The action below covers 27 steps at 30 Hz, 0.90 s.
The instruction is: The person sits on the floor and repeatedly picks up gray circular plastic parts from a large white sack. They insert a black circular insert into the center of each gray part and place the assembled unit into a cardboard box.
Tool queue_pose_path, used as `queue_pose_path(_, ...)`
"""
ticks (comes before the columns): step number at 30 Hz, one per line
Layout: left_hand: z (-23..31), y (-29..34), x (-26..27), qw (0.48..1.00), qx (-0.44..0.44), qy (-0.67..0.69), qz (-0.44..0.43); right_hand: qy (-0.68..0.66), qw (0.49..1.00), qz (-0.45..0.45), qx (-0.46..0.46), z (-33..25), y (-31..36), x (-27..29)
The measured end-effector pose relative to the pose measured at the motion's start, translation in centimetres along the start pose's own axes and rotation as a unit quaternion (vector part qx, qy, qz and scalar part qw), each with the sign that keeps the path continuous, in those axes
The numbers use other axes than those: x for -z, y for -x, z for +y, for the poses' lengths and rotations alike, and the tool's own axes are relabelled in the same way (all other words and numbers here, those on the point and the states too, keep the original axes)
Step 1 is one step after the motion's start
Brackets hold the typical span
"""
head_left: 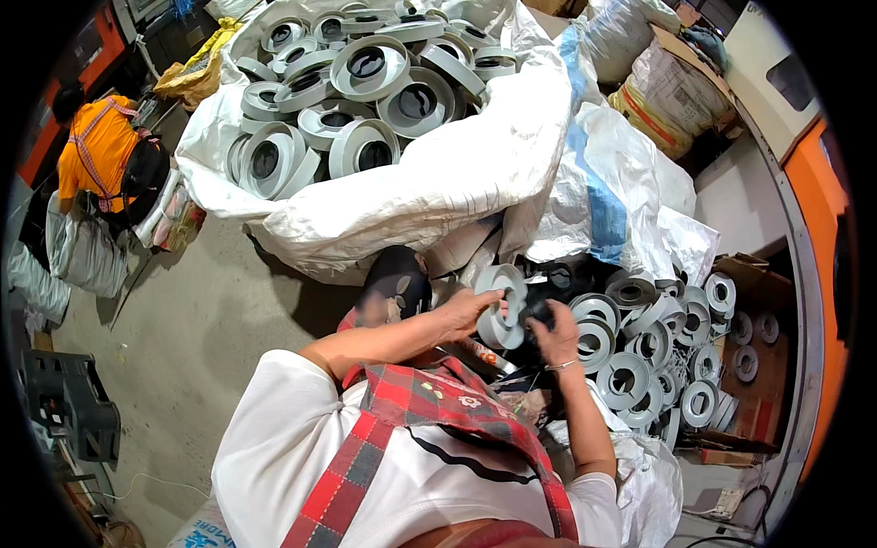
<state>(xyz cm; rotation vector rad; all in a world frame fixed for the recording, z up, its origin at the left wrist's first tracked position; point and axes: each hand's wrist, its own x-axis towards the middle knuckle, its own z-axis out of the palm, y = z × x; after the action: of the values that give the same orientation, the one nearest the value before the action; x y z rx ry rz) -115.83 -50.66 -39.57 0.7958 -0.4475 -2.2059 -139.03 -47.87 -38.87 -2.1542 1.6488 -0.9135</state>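
My left hand [464, 313] grips a pale grey round plastic part [500, 279] by its edge, in front of my apron [452, 388]. Just to its right, my right hand [559, 336] is closed around a small black piece [543, 315], whose exact shape is blurred and partly hidden by the fingers. The two hands are close together. Beside my right hand lies a heap of grey plastic rings [624, 380] with open middles. More black pieces [559, 273] lie in the dark spot beyond my hands.
A large white woven sack [393, 215] ahead is full of grey round parts with black centres [373, 68]. A cardboard box [763, 365] and an orange-edged machine [813, 301] stand at the right. A person in orange [96, 151] bends at the far left, above a black plastic crate [78, 402].
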Motion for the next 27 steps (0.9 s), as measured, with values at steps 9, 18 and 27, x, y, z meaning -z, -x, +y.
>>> queue_pose_path(9,1.2,3.4,-1.6,0.947,-0.105,-0.303,0.005,-0.013,0.990,-0.136,-0.035,-8.2,-1.8,1.1)
queue_pose_path(18,4.2,4.5,-0.8,0.957,0.059,-0.250,-0.134,0.110,0.936,-0.226,0.245,-9.8,-1.2,3.0)
queue_pose_path(27,2.7,4.4,-0.4,0.970,0.049,-0.209,-0.111,0.159,0.911,-0.134,0.357,-9.5,-0.4,2.5)
